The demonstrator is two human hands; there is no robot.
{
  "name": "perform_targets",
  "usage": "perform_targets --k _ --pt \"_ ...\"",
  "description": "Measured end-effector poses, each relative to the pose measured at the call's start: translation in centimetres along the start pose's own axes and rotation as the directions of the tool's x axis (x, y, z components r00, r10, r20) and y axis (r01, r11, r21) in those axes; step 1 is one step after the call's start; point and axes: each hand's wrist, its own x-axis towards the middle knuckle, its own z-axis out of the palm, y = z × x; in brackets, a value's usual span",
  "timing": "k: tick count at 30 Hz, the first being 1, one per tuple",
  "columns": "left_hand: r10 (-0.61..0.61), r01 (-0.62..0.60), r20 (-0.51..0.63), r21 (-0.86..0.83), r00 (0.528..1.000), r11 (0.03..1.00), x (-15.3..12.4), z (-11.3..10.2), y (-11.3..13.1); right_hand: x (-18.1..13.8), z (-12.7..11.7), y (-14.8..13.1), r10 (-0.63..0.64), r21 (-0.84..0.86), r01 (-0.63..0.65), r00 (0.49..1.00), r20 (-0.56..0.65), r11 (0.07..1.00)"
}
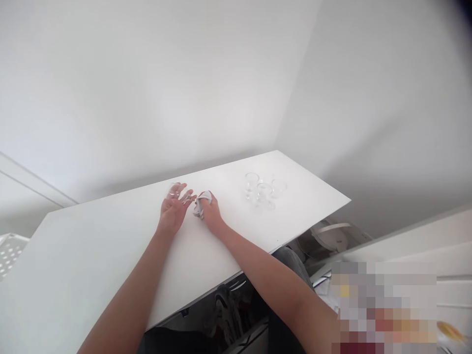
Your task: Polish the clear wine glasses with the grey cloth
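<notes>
I have the left hand (174,209) over the middle of the table, palm up, its fingers and thumb spaced apart and curved around a clear, thin-walled glass vessel (172,191). I can see its bright edges against the fingers, but the full outline is hard for me to read. Just to the right, I have the right hand (212,211) closed on a crumpled, pale grey cloth (203,199), bunched between thumb and fingers. The cloth sits close beside the left fingertips; whether it touches the glass, I cannot tell.

Farther right, well apart from both hands, I make out a cluster of clear, round-rimmed glasses (264,188), at least three, set close together. All of this is on a smooth, white, flat-topped table (92,255), which runs from near left to a far right corner. Behind its far edge rises a plain white wall (155,98).

At the far left of my view is a white, perforated plastic object (12,253). Past the near right edge, lower down, I see a pale, rounded object (334,237), and a blocky, pixelated patch hides the near right corner.
</notes>
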Motion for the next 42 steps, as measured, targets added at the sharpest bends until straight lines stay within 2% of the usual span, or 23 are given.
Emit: perform_targets --k 3,5,8,11,13,17,19,23,26,30,33,38,42 --pt "0.010 -0.009 -0.059 0.017 0.998 1.000 0.2 -0.1 0.0 -0.5 0.1 -0.1 -0.002 0.016 0.002 1.000 0.012 1.000" --pt "-0.012 0.014 -0.052 0.035 0.999 0.999 0.1 -0.3 0.0 -0.4 -0.1 -0.4 0.089 0.029 -0.091 0.994 0.068 0.995" --pt "-0.035 0.038 -0.036 0.072 0.999 0.997 -0.2 -0.6 0.2 0.5 -0.8 -0.8 0.230 0.032 -0.240 0.955 0.187 0.970" --pt "-0.013 0.017 -0.035 0.106 0.999 0.994 -0.6 -0.8 0.4 0.9 -1.0 -1.0 0.275 0.005 -0.286 0.925 0.261 0.958" --pt "0.019 -0.013 -0.042 0.127 0.999 0.992 -0.8 -0.7 0.5 0.4 -0.7 -0.9 0.232 -0.006 -0.236 0.947 0.221 0.972" --pt "0.081 -0.064 -0.108 0.152 0.991 0.986 -2.0 -0.1 0.9 -1.2 0.1 -0.9 0.065 -0.054 -0.058 0.990 0.122 0.997" --pt "0.090 -0.071 -0.127 0.149 0.988 0.986 -3.1 0.2 1.2 -1.5 0.2 -1.1 0.041 -0.095 -0.027 0.988 0.152 0.995" --pt "0.110 -0.088 -0.145 0.150 0.983 0.985 -5.3 -0.1 1.8 -1.1 -0.1 -1.7 0.070 -0.216 -0.016 0.967 0.246 0.976" --pt "0.190 -0.163 -0.190 0.150 0.963 0.975 -5.9 -0.3 1.8 -1.2 -0.6 -2.0 0.000 -0.326 0.077 0.973 0.230 0.942" --pt "0.292 -0.253 -0.221 0.192 0.930 0.948 -5.6 -0.3 1.9 -2.8 -1.2 -1.9 -0.174 -0.506 0.272 0.957 0.232 0.819" --pt "0.270 -0.220 -0.213 0.230 0.939 0.948 -5.5 -0.1 1.9 -4.5 -1.1 -1.1 -0.197 -0.647 0.363 0.928 0.317 0.671" --pt "0.174 -0.131 -0.155 0.254 0.973 0.958 -5.4 -0.6 1.2 -5.9 -0.1 0.3 -0.185 -0.824 0.381 0.925 0.333 0.420" --pt "0.080 -0.055 -0.076 0.282 0.994 0.958 -5.5 -1.4 0.5 -5.6 -0.1 0.6 -0.183 -0.891 0.363 0.929 0.322 0.272"
